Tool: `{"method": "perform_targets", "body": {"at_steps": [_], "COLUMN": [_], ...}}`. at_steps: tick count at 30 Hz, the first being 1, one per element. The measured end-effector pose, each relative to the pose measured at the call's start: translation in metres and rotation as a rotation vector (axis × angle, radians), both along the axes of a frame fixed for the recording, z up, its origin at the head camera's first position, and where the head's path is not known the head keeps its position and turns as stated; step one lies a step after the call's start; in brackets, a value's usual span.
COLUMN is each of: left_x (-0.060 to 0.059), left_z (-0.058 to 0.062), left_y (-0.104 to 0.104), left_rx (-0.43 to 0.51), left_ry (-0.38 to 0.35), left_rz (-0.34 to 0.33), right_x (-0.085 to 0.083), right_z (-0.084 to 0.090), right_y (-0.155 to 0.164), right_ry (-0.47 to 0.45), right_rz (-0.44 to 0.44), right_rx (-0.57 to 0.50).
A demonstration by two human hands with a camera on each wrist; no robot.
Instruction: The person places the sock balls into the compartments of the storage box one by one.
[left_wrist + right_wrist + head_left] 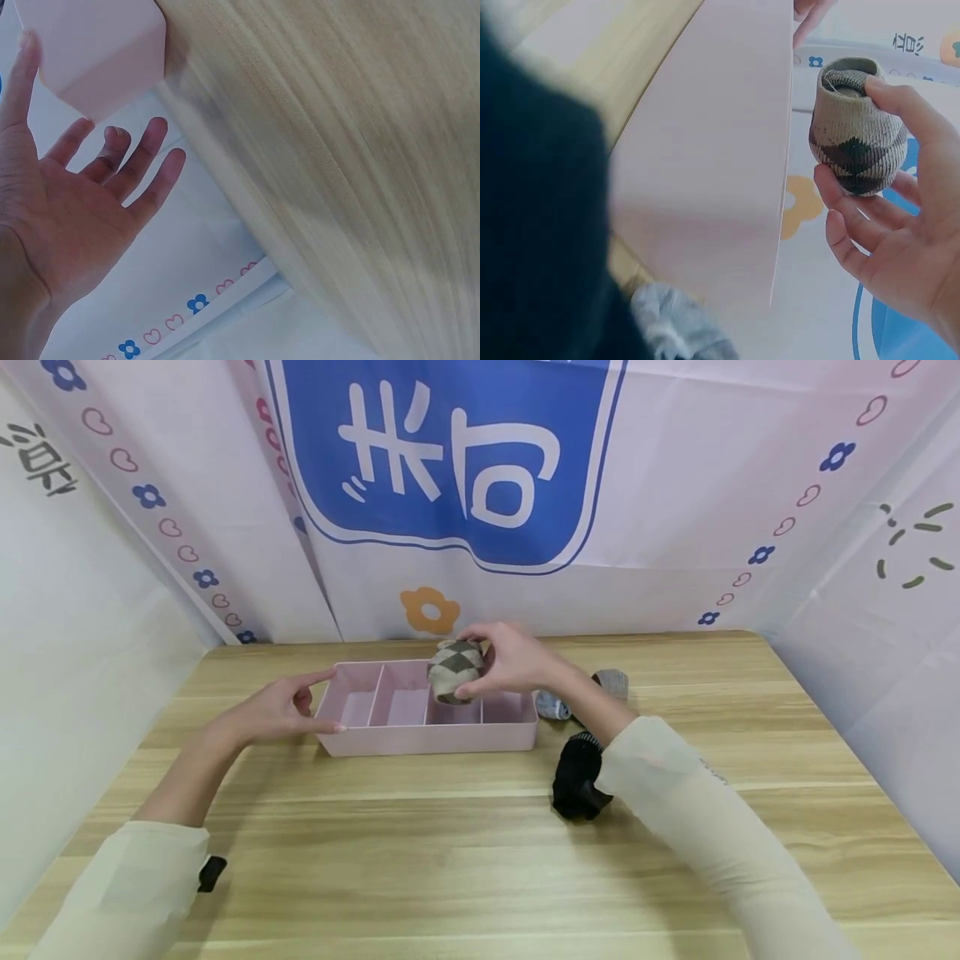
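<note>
My right hand (513, 658) pinches a rolled sock (454, 672), beige with dark brown diamonds, over the right half of a pink divided box (427, 741). In the right wrist view the rolled sock (855, 127) is tilted with its folded opening up, the thumb at that opening and fingertips along its lower side. At the box's left end my left hand (273, 706) spreads thumb and index finger to the front and back corners, fingertips at the rim. The left wrist view shows the palm (75, 202) turned up, other fingers loose beside the box end (112, 60).
Right of the box lie a light blue rolled sock (552, 705) and a grey one (613, 682), partly behind the right forearm. A black sock (577, 781) sits nearer, beside the right sleeve. A printed cloth wall (652, 560) rises behind the wooden table (420, 860).
</note>
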State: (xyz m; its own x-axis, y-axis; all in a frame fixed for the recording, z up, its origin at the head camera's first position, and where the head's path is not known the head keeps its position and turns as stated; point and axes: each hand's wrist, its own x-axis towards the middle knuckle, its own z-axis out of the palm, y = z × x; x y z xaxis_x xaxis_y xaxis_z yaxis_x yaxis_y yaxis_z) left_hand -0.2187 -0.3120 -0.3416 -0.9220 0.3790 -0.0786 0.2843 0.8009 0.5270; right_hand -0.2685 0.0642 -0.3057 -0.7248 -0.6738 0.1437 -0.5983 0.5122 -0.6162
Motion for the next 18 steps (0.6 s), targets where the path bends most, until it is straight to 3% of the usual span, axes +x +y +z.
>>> {"method": "perform_targets", "body": {"at_steps": [18], "left_x": [0.000], "left_z": [-0.004], "left_y": [-0.001], "left_rx": [0.020], "left_ry": [0.020], "left_rz": [0.009], "right_x": [0.002], "right_z": [-0.001], "right_y": [-0.049], "right_ry": [-0.046], "right_rz": [0.051], "right_rx": [-0.060]}}
